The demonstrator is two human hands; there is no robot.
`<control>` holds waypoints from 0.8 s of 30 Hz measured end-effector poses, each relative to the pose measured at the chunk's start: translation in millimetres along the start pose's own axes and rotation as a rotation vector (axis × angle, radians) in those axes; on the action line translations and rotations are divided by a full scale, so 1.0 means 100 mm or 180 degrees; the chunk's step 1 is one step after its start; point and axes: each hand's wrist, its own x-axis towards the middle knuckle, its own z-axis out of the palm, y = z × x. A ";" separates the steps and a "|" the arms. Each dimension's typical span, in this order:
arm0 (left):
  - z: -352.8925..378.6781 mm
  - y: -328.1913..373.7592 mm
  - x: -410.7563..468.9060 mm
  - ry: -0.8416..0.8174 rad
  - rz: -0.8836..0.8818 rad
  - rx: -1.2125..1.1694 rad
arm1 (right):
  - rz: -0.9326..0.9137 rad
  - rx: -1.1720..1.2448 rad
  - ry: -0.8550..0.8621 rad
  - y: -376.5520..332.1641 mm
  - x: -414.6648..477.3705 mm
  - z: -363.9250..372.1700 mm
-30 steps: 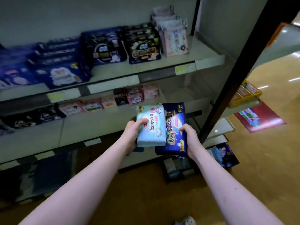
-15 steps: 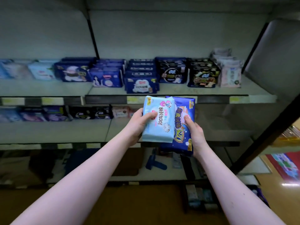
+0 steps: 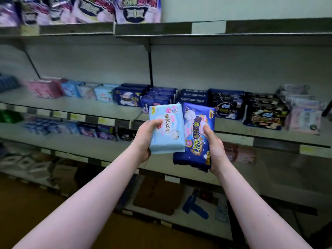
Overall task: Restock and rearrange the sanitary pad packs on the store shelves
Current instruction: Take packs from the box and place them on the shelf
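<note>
My left hand (image 3: 144,139) grips a light blue pad pack (image 3: 166,129) by its left edge, thumb on the front. Beside it, my right hand (image 3: 214,150) holds a dark blue pad pack (image 3: 195,139) marked 420, thumb on its face. Both packs are held upright, side by side, in front of the middle shelf (image 3: 75,106). That shelf carries a row of packs: pink (image 3: 45,88), light blue (image 3: 105,94), dark blue (image 3: 129,97) and black ones (image 3: 265,112).
The upper shelf (image 3: 170,28) holds purple and white packs (image 3: 136,9) at the top left. A lower shelf (image 3: 53,141) carries small dark and blue packs (image 3: 100,132). Flattened cardboard (image 3: 159,196) and a blue tool (image 3: 195,206) lie on the bottom shelf.
My view has swung left and upward along the shelving and come closer to it. Both hands keep the same hold on the two packs, raised slightly toward the middle shelf.
</note>
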 end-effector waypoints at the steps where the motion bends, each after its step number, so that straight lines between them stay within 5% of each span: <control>1: -0.02 0.02 0.00 0.0059 -0.0011 -0.0086 | 0.0014 -0.0006 -0.0041 -0.01 0.03 0.01; 24: -0.33 0.28 -0.07 0.0274 0.0138 -0.0499 | 0.0292 -0.0121 -0.0706 -0.01 0.46 0.19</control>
